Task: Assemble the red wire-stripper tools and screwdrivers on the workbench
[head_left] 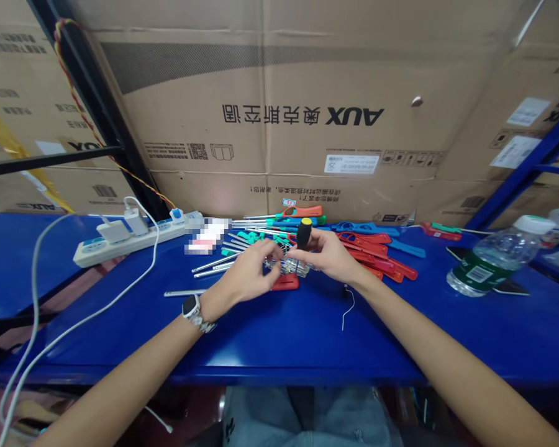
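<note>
My right hand [330, 253] is closed around a screwdriver [304, 233] with a black handle and yellow end, held upright with its shaft pointing down. Opposite it, my left hand [251, 271] has curled fingers over a heap of small clear parts [289, 267]; whatever its fingertips hold is hidden. Beneath the left hand lies a long-nosed lighter, its red handle [286, 283] and metal tube [184, 293] showing on either side. Behind the hands are green pieces [251, 237] and more metal tubes [209, 270]. Red lighter handles [386, 261] lie beside my right hand.
Blue lighters [363, 228] and an orange one [302, 212] lie at the back of the blue table [261, 335]. At left is a power strip [135, 239] with white cables. A water bottle [498, 257] stands at right on a dark flat object. Cardboard [284, 74] walls the back.
</note>
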Tool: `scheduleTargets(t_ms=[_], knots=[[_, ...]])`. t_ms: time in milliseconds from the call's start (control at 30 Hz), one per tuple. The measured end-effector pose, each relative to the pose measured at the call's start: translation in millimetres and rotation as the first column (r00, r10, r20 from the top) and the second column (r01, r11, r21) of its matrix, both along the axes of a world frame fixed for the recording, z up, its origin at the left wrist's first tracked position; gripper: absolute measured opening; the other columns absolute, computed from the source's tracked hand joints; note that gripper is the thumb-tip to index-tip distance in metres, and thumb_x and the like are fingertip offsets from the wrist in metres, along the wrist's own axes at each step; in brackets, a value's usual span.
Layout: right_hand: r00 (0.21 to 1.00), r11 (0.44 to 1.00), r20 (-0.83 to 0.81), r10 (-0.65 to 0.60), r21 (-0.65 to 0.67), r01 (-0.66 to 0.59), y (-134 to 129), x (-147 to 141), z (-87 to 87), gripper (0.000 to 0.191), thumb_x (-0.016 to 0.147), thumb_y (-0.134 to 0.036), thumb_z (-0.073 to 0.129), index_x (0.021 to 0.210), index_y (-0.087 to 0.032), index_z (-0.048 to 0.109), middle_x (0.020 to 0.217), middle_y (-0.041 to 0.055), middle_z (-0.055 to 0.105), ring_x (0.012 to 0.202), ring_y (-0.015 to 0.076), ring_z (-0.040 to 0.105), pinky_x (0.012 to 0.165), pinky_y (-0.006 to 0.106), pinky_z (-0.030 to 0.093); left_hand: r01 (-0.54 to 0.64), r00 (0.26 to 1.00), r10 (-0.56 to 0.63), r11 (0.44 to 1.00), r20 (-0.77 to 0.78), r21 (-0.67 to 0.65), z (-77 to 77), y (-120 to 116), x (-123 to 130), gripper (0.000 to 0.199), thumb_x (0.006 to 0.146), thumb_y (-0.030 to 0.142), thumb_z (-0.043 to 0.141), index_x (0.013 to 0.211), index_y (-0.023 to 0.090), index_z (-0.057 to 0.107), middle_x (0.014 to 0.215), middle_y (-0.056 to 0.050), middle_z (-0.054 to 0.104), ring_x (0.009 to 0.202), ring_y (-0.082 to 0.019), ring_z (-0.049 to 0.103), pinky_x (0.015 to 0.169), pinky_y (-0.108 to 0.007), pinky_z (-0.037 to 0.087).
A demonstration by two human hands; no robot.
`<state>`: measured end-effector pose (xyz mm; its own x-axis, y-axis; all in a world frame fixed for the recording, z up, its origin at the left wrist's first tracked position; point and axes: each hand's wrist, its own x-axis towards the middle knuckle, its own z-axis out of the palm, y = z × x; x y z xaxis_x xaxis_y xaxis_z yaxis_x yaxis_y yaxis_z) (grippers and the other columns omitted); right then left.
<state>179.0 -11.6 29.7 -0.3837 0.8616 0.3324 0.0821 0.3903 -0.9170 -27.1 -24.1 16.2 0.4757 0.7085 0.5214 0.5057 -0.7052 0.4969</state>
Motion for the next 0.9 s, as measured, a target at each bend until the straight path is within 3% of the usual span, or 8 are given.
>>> scheduleTargets(t_ms=[100,167,267,333,467,600,733,900], knots=[[0.996,0.997,-0.063,-0.055,-0.056,0.052,0.0,-8.1,-5.4,0.037,0.073,-0.044,0.084,0.085,-0.023,0.056,0.070,-0.0012,0.068,0.053,0.0153,0.061,0.050,0.031,0.049,0.041,0.975,-0.047,0.999,-0.216,-0.032,-15.6,-3.8,-7.7,0.028,0.089,0.046,0.068,0.099,0.019,0.067,0.104,-0.010,0.066,0.095,-0.028,0.064,0.088,-0.045,0.053],[0.991,0.991,-0.074,-0.107,-0.090,0.100,-1.4,-13.0,-9.4,0.040,0.075,-0.046,0.082,0.092,-0.025,0.053,0.063,-0.0037,0.064,0.045,0.0159,0.059,0.042,0.030,0.045,0.062,0.963,-0.078,0.996,-0.257,-0.067,-23.2,-3.0,-7.5,0.030,0.090,0.047,0.069,0.103,0.019,0.069,0.108,-0.011,0.065,0.099,-0.029,0.064,0.090,-0.046,0.053],[0.991,0.986,-0.064,-0.121,-0.120,0.113,-6.0,-14.9,-11.5,0.048,0.078,-0.049,0.080,0.109,-0.025,0.053,0.059,-0.0064,0.059,0.043,0.0165,0.058,0.040,0.030,0.046,0.077,0.975,-0.101,0.989,-0.198,-0.125,-29.5,0.4,-5.9,0.030,0.091,0.045,0.069,0.107,0.020,0.070,0.112,-0.011,0.063,0.101,-0.027,0.064,0.092,-0.045,0.053],[0.997,0.989,-0.061,-0.041,-0.144,0.032,-9.8,-11.3,-8.4,0.050,0.080,-0.052,0.077,0.115,-0.024,0.055,0.069,-0.0034,0.063,0.048,0.0153,0.061,0.044,0.031,0.052,0.082,0.983,-0.105,0.985,-0.151,-0.149,-31.1,1.7,-5.7,0.033,0.090,0.046,0.070,0.110,0.020,0.070,0.112,-0.011,0.063,0.098,-0.026,0.064,0.090,-0.044,0.055],[0.989,0.973,-0.047,0.142,-0.175,-0.148,-13.4,-0.7,1.1,0.042,0.082,-0.057,0.072,0.103,-0.021,0.062,0.088,0.0033,0.066,0.067,0.0171,0.067,0.050,0.032,0.057,0.083,0.988,-0.101,0.985,-0.118,-0.151,-31.8,0.6,-5.3,0.031,0.088,0.044,0.074,0.108,0.020,0.071,0.110,-0.011,0.064,0.097,-0.026,0.065,0.090,-0.045,0.055],[0.998,0.994,-0.057,0.017,-0.108,-0.023,-8.6,-4.1,-2.4,0.043,0.071,-0.051,0.083,0.081,-0.023,0.052,0.076,0.0002,0.066,0.057,0.0165,0.064,0.044,0.030,0.051,0.077,0.989,-0.093,0.987,-0.111,-0.144,-31.6,-1.6,-3.4,0.029,0.088,0.043,0.074,0.107,0.021,0.072,0.114,-0.011,0.062,0.103,-0.029,0.064,0.094,-0.048,0.055],[0.981,0.986,-0.119,-0.150,-0.088,0.140,-7.5,-15.0,-12.8,0.048,0.069,-0.046,0.085,0.081,-0.026,0.043,0.062,-0.0052,0.059,0.046,0.0155,0.059,0.042,0.031,0.047,0.070,0.985,-0.091,0.987,-0.147,-0.143,-30.5,-2.5,-3.0,0.030,0.089,0.042,0.073,0.111,0.021,0.070,0.113,-0.011,0.061,0.102,-0.028,0.064,0.094,-0.048,0.054],[0.997,0.994,-0.070,-0.021,-0.106,0.013,-16.5,-6.6,-8.9,0.044,0.078,-0.051,0.077,0.106,-0.026,0.055,0.073,-0.0031,0.062,0.053,0.0151,0.061,0.048,0.032,0.053,0.075,0.989,-0.090,0.989,-0.119,-0.128,-30.9,-2.3,-2.9,0.026,0.089,0.042,0.072,0.099,0.019,0.064,0.103,-0.008,0.062,0.088,-0.023,0.062,0.082,-0.041,0.055]])
